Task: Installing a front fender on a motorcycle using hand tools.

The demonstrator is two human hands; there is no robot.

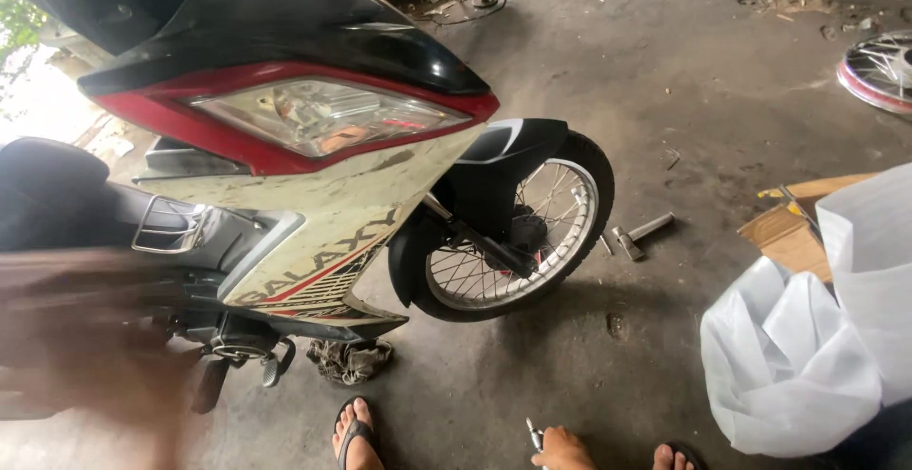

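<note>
One hand [562, 449] is closing around a small metal tool [534, 432], stiff, light and easy to pinch at its handle. The other hand [85, 337] is blurring past the motorbike [313, 195]; I cannot tell its grip.

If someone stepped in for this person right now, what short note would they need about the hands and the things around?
Left hand: a blurred shape close to the camera, in front of the motorbike; whether it holds anything cannot be told.
Right hand: low at the bottom edge, gripping a small metal tool.
Things: the bike stands on the concrete floor, front wheel on. A hammer lies beside the wheel, a rag under the bike, white plastic sheeting at right.
Done or left: nothing on the bike looks visibly taken apart.
</note>
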